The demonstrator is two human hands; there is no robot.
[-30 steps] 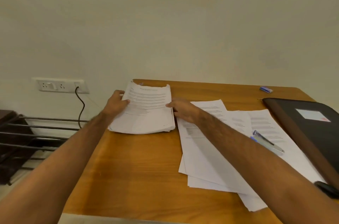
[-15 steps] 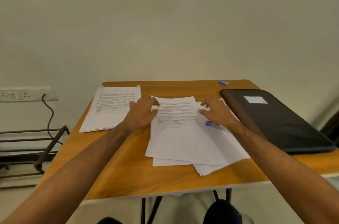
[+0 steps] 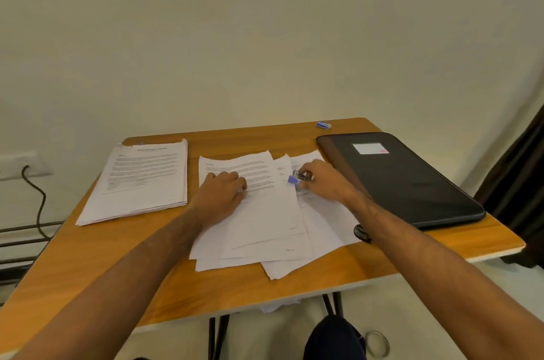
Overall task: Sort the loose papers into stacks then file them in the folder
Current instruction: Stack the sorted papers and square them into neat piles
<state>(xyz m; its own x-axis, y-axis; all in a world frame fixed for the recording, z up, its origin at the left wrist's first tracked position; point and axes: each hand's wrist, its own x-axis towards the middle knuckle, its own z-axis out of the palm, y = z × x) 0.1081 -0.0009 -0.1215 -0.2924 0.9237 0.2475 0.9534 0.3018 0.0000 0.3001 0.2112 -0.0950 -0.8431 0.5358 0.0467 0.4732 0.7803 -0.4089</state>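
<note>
Nearest to me, both forearms ran up out of the bottom corners, and a dark shape below the table (image 3: 88, 265) edge was cut off, so I could not name it. A small dark object (image 3: 361, 233) sat half hidden behind the right forearm; I could not make it out either.

The loose papers (image 3: 265, 230) lay fanned and overlapping in the middle of the table, their lower corners splayed. My left hand (image 3: 219, 197) rested on the top sheet, fingers bent down against the page; whether they pinched an edge I could not tell. My right hand (image 3: 323, 183) lay on the sheets just beside it, fingers curled round a pen (image 3: 297, 177) with a blue cap, most of its barrel hidden.

To the left, apart from the loose sheets, sat a squared stack (image 3: 141, 183) of printed pages, its text too small to read. On the right lay the closed black folder (image 3: 406, 180), with a pale label I could not read. At the far edge rested a small blue and white item (image 3: 323, 125), too small to identify.
</note>
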